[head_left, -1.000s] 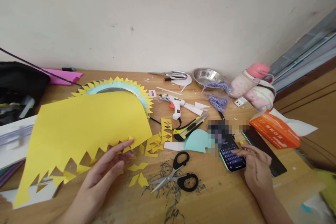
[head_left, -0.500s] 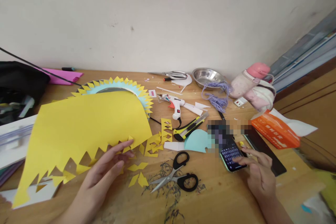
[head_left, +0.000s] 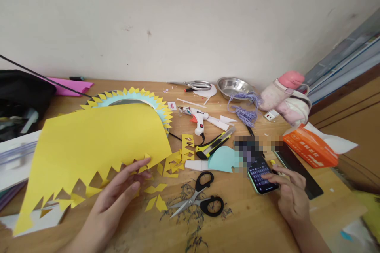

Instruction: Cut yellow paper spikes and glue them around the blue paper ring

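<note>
A large yellow sheet (head_left: 101, 138) with a zigzag-cut lower edge lies at the left, partly over a light-blue ring with yellow points (head_left: 135, 94). My left hand (head_left: 118, 193) rests at the sheet's lower right edge, fingers apart, index fingertip on the paper. My right hand (head_left: 289, 193) is at the lower right of a phone (head_left: 261, 178) lying on the table, a finger on its lit keyboard. The other fingers are loosely bent. Part of the phone's screen is blurred out. Black-handled scissors (head_left: 197, 199) lie open between my hands, beside yellow scraps (head_left: 156, 187).
Behind lie a yellow cutter (head_left: 215, 142), a glue gun (head_left: 198, 118), a light-blue paper piece (head_left: 222, 159), purple yarn (head_left: 247, 114) and a metal bowl (head_left: 234, 87). To the right are an orange packet (head_left: 310, 146), a dark flat device (head_left: 305, 178) and a pink bottle (head_left: 282, 91).
My right hand's finger has shifted slightly left over the phone's keyboard. My left hand and the yellow sheet have stayed in place.
</note>
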Tool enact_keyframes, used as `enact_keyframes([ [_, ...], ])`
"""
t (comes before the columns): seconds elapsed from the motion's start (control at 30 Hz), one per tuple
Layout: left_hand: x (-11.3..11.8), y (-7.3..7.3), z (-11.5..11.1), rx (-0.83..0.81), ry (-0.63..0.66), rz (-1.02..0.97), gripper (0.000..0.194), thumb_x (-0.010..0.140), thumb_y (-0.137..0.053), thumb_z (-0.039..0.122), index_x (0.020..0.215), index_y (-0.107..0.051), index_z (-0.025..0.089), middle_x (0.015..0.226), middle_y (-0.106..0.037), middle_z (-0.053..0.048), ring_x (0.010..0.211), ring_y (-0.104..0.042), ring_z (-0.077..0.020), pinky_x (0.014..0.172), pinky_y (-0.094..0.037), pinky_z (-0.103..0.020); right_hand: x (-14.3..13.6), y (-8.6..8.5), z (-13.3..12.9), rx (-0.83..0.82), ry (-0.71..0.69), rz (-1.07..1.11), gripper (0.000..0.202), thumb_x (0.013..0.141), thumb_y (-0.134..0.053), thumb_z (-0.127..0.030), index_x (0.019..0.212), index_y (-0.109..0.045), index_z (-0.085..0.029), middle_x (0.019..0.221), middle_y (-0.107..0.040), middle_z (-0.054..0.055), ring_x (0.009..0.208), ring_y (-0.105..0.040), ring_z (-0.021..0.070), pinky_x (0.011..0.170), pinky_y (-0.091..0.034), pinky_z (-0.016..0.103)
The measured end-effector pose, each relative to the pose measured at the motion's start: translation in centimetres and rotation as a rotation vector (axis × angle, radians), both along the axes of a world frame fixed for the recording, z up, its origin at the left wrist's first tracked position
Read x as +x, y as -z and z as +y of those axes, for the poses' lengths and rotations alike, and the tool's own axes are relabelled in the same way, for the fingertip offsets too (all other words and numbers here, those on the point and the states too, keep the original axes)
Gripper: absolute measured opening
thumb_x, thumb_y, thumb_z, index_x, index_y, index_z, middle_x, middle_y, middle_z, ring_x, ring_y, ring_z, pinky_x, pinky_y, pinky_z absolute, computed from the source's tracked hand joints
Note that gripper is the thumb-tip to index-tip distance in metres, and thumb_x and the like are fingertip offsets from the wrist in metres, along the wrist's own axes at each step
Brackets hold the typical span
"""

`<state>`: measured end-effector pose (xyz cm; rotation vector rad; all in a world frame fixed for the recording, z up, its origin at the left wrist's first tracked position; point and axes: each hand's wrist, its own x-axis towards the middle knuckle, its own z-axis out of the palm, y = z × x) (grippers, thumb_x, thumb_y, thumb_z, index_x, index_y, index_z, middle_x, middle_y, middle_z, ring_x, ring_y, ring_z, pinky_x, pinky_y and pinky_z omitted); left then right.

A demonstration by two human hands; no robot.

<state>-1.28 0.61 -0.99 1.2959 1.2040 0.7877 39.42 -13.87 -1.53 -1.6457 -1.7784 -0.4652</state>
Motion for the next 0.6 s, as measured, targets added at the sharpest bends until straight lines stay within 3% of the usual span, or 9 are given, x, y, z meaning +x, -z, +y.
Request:
enact_keyframes([
  [0.33,0.07,-0.23,0.01,0.015,-0.009,0.022,0.042,0.085,-0.064,0.059,0.122,-0.07,0.04,0.109,-0.077,0.0,0.109,-0.068,-0.0274,0.102,-0.052,-0.035,0.02,0.42,0.15,-0.173,-0.015,-0.062,0.031,0.1,-0.034,-0.037,0.106,-0.063,-0.03,0.099,-0.076,0.001,0.102,-0.063,0.0256,0.086,-0.037,0.04],
  [0.47,-0.03,-0.03,0.04,0.002,-0.003,0.023,0.045,0.085,-0.064,0.06,0.124,-0.07,0.038,0.111,-0.076,-0.002,0.111,-0.067,-0.0295,0.104,-0.051,-0.039,0.03,0.49,0.11,-0.207,-0.022,-0.055,0.03,0.099,-0.036,-0.037,0.105,-0.065,-0.031,0.101,-0.076,0.0,0.103,-0.063,0.0254,0.087,-0.037,0.04],
  [0.6,-0.04,0.11,0.09,0.005,0.004,0.027,0.04,0.087,-0.063,0.06,0.123,-0.068,0.044,0.112,-0.076,0.001,0.112,-0.066,-0.0261,0.105,-0.05,-0.034,0.1,0.5,0.06,-0.17,-0.02,-0.047,0.032,0.1,-0.034,-0.04,0.101,-0.065,-0.03,0.097,-0.076,0.001,0.102,-0.064,0.0259,0.086,-0.037,0.041],
])
